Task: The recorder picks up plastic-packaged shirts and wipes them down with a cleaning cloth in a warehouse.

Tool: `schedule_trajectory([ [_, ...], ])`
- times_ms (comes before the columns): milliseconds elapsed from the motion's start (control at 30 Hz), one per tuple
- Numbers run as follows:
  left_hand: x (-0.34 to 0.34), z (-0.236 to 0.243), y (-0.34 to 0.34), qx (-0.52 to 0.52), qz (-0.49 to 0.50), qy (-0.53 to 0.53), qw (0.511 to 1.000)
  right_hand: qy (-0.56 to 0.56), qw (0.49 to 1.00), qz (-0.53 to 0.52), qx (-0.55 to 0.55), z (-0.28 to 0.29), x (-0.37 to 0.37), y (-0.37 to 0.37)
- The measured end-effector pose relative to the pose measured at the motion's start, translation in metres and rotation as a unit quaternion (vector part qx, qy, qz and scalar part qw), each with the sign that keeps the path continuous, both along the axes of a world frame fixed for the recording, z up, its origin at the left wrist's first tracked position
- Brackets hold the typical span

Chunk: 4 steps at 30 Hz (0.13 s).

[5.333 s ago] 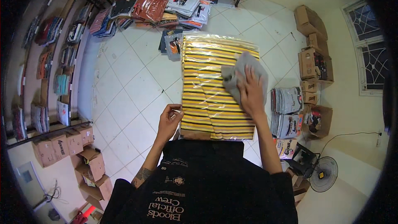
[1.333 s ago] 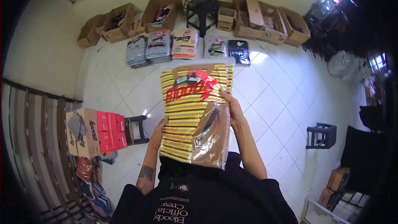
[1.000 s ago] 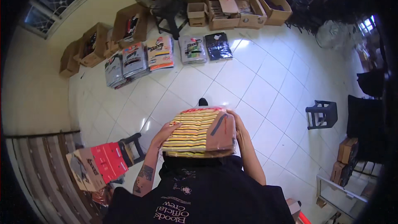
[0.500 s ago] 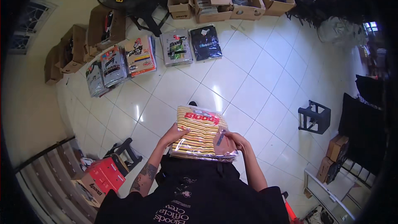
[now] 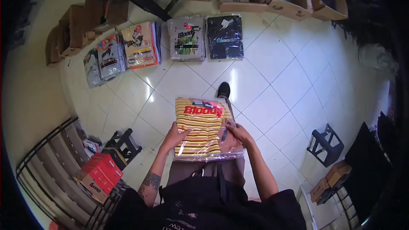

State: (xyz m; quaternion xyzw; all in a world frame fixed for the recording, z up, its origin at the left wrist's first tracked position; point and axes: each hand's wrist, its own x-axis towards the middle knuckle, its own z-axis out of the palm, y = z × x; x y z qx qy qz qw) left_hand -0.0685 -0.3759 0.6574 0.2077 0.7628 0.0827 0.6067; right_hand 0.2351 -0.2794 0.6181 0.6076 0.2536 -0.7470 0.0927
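Observation:
In front of my waist I carry a clear plastic-wrapped folded shirt (image 5: 198,135), striped yellow and dark, with red lettering and a brown area on its right side. My left hand (image 5: 174,138) grips its left side, thumb resting on top. At the opposite side my right hand (image 5: 239,133) is closed on the bag's edge, its thumb over the brown part. The fingers beneath the package are hidden. Whether more shirts lie under the top one cannot be made out.
Ahead on the tiled floor lie bagged shirts: a grey stack (image 5: 186,38), a black one (image 5: 225,37) and a cream one (image 5: 138,44). Cardboard boxes (image 5: 287,10) line the back. A dark stool (image 5: 326,145) stands right; a red box (image 5: 102,170) sits left.
My body has moved forward, so the floor stacks look closer, and a black shoe now shows beyond the package. The wrapped shirt stays in both hands; my right hand has shifted slightly up its edge.

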Motion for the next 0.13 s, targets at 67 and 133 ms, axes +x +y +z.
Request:
schedule_trajectory([
  [67,-0.003,-0.028,0.025,0.015,0.015,0.002,1.000,-0.004,0.988,-0.102,-0.113,-0.034,-0.009,0.034],
  [133,-0.002,-0.050,0.048,0.015,0.060,-0.020,0.998,0.058,0.965,-0.172,-0.187,-0.081,-0.006,0.050],
])
